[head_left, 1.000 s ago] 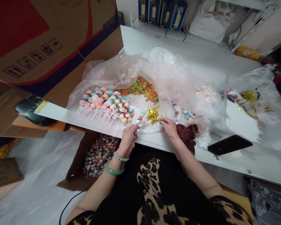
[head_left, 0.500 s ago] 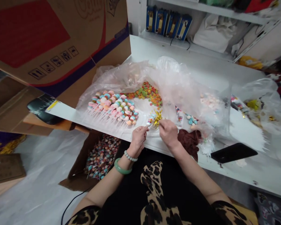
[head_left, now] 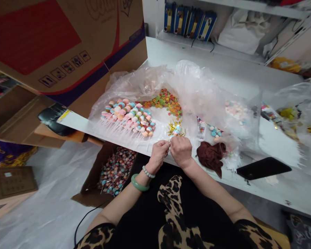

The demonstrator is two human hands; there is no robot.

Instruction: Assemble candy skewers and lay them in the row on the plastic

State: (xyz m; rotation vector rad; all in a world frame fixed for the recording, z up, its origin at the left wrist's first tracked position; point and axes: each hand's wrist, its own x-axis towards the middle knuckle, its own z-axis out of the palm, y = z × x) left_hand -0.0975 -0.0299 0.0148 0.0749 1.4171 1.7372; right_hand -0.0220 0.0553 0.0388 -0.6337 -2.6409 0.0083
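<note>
The fingertips of the left hand (head_left: 158,155) and right hand (head_left: 180,151) curl narrowly together, pinching the lower end of a short pastel candy skewer (head_left: 176,130) wrapped with crinkly gold foil tinsel (head_left: 180,123). The skewer stands slightly tilted above the near edge of a white table (head_left: 274,188). Just far of it lie rows of round pastel gummy candy skewers (head_left: 126,117) and a heap of colourful ring candies (head_left: 166,103) on a clear plastic bag (head_left: 145,81). To the right are a crumpled brown cloth (head_left: 211,157) and a black smartphone (head_left: 263,168). Near left, below the table, sits a cardboard box of lollipops (head_left: 116,171).
</note>
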